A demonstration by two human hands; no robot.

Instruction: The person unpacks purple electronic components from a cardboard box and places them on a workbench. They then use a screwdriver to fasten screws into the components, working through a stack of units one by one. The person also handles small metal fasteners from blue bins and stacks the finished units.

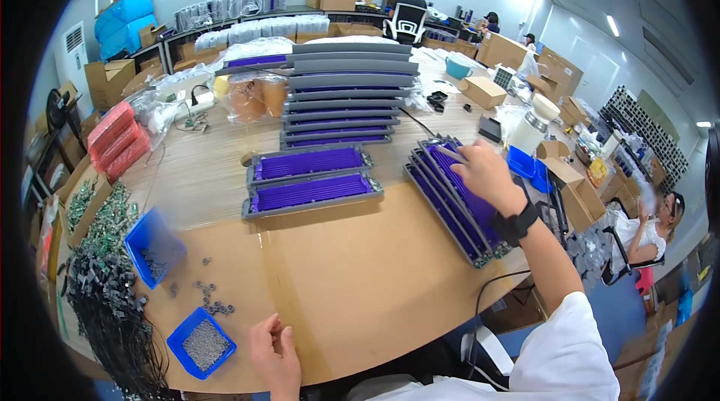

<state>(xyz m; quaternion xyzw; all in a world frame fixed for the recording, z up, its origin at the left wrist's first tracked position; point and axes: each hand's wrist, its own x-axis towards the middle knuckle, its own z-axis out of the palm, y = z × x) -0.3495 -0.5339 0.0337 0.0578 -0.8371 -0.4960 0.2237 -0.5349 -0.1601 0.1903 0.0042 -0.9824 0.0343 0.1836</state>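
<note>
At the right of the table, my right hand point(484, 176) reaches over a slanted stack of grey-framed purple panels point(457, 202). Its thumb and fingers are pinched together, and a short grey bit shows at their tips; I cannot tell whether it is a separate piece or a frame edge. My left hand point(275, 352) rests near the front edge of the brown cardboard sheet point(337, 281), fingers loosely bent and apart, holding nothing. Beyond the sheet's middle lie two more purple panels point(311, 191), side by side. Behind them rises a long stack of the same grey frames point(345, 94).
A blue tray point(175, 339) of small grey parts stands left of my left hand. Near it are loose parts point(214, 307) and a tilted blue bin point(139, 240). Black cables point(112, 326) and green circuit boards pile at the left edge. A black cord point(484, 288) crosses the front right.
</note>
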